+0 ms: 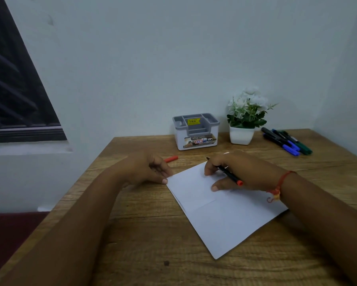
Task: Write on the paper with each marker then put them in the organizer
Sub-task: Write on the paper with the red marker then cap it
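Observation:
A white sheet of paper (225,215) lies on the wooden table (144,240). My right hand (241,172) rests on its far end, gripping a black marker with a red end (229,174), tip pointing away from me. My left hand (150,170) sits at the paper's left corner with its thumb touching the edge; it holds nothing. A red marker cap (171,158) lies on the table just beyond my left hand. The grey and white organizer (195,131) stands by the wall, its compartments showing no markers.
A white pot of white flowers (244,118) stands right of the organizer. Several markers, blue and green capped (287,141), lie at the back right. A dark window (14,89) is on the left wall. The table's left edge runs diagonally.

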`<state>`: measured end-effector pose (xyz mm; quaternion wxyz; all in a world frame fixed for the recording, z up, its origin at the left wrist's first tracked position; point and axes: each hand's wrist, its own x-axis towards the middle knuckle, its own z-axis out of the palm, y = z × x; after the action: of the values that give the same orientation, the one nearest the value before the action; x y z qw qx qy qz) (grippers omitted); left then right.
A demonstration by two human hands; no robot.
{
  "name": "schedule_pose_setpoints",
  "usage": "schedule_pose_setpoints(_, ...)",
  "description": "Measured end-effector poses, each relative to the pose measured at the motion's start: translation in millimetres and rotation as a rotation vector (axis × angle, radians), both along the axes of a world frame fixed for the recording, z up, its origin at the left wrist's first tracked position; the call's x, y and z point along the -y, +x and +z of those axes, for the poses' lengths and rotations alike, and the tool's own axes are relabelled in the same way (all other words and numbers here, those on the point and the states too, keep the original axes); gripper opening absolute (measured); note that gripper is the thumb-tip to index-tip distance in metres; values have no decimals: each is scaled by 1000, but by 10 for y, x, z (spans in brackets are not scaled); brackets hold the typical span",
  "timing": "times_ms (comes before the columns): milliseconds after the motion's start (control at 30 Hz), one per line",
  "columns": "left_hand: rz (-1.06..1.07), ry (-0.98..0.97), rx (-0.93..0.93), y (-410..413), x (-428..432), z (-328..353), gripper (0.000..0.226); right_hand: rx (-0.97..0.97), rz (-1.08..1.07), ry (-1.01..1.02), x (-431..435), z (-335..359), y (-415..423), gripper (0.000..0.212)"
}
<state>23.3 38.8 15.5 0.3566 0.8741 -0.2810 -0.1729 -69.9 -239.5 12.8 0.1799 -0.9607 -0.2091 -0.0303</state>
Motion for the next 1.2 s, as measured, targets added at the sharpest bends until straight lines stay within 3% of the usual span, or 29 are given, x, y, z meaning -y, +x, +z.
schedule_pose_setpoints(167,-13,2,-30,-13,8,10,27,86,-7,7,-60,2,-19,26)
schedule_pose_setpoints(233,-13,-3,-44,-24,14,22,26,106,-63,281,-217,22,-63,22)
schedule_pose_setpoints(333,-18,10,-47,-42,11,41,24,-125,-229,922,-588,92,-134,43)
schedule_pose_setpoints(400,-21,3,-60,-56,-2,44,23,-188,-314,1029,-769,93,-115,49)
schedule_pose_setpoints(500,-16,-14,-47,-63,-20,44,19,-249,-327,986,-928,68,-45,27)
schedule_pose_setpoints(600,-9,-28,-52,-46,-33,31,16,-199,-292,800,-974,-21,20,14)
schedule_pose_setpoints(700,-27,-40,-53,-43,-34,15,12,-169,-261,678,-990,-133,43,14)
schedule_pose_setpoints(1200,-57,9,6,-26,12,-4,18,-217,-350,720,-954,-216,139,9)
